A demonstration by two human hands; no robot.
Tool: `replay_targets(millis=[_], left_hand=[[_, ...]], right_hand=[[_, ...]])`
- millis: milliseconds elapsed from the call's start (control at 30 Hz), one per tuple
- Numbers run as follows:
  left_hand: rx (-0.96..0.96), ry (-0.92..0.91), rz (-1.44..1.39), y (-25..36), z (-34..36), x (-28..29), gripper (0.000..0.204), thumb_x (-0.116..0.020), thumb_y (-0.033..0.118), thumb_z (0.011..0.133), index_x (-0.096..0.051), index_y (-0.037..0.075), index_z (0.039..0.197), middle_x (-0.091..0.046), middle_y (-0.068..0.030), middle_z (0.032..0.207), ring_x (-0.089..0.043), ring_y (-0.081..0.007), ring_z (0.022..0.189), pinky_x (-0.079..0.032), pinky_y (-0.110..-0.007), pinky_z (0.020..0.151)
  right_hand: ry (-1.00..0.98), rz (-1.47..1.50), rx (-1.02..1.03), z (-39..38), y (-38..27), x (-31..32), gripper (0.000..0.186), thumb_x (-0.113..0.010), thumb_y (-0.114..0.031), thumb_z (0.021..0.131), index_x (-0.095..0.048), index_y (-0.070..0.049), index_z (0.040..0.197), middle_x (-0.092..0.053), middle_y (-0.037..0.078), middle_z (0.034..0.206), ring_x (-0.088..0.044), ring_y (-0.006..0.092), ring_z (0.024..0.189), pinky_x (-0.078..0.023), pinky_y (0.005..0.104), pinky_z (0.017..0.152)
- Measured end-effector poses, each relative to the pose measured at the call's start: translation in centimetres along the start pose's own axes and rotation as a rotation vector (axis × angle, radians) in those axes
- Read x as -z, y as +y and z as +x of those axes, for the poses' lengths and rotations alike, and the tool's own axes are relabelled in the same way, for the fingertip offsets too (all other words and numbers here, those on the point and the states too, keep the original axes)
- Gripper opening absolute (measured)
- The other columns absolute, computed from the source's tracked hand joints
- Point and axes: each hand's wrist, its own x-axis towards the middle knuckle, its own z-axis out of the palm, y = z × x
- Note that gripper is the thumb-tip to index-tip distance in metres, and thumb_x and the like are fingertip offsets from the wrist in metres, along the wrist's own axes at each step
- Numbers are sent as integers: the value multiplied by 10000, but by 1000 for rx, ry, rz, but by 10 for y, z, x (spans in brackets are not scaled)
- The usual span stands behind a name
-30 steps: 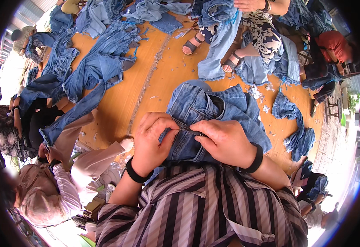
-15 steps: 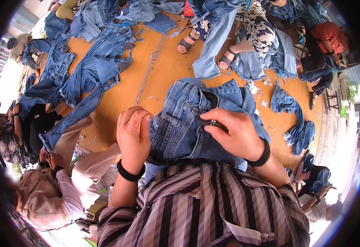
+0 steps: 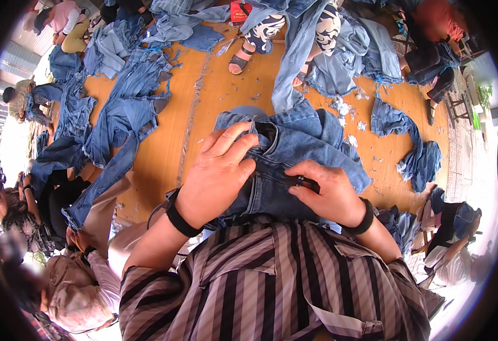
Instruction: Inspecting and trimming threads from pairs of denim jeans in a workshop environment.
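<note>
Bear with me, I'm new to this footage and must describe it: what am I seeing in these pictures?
There is no machine: a person uses bare hands. Every picture comes from a fisheye camera on their head, looking down, so edges bend and its left is their left. The left hand touches the jeans near the waistband; the right hand holds a small black tool. Beyond, on the orange floor, lie more denim and pale scraps.
</note>
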Motion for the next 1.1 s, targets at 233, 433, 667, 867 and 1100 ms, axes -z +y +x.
replay_targets(millis=[233, 433, 667, 867, 1100], left_hand=[[36, 112, -65, 7, -3, 0, 130, -747, 29, 730, -671, 84, 820, -640, -53, 1055, -607, -301, 1132, -457, -429, 925], [107, 207, -160, 12, -8, 2, 185, -762, -5, 711, -685, 97, 844, -653, -46, 988, -631, -303, 1048, -463, -418, 881], [141, 203, -206, 16, -7, 3, 181, -760, -5, 722, -691, 98, 854, -657, -53, 975, -631, -309, 1037, -474, -420, 878], [140, 206, -227, 17, -6, 3, 175, -758, -3, 728, -682, 87, 858, -654, -60, 968, -630, -314, 1032, -478, -421, 876], [157, 248, -238, 15, -9, 0, 159, -748, -17, 741, -672, 69, 852, -648, -71, 957, -622, -319, 1004, -484, -421, 865]], right_hand=[[-10, 53, 42, 2, 6, -8, 291, -768, -97, 845, -659, -85, 1115, -721, 120, 964, -719, 306, 817, -560, 376, 702], [-49, 115, 35, 5, 5, -15, 311, -781, -62, 845, -691, -58, 1143, -722, 109, 1037, -733, 247, 891, -562, 317, 775], [-37, 135, 102, 8, 4, -20, 290, -757, -76, 858, -680, -73, 1137, -728, 113, 1040, -728, 288, 916, -569, 349, 772], [-47, 126, 105, 9, 3, -20, 285, -763, -37, 849, -704, -57, 1127, -731, 112, 1061, -732, 279, 937, -566, 332, 789], [14, 183, 102, 8, 4, -17, 264, -743, -76, 867, -669, -83, 1120, -727, 106, 1006, -723, 296, 896, -569, 358, 751]])
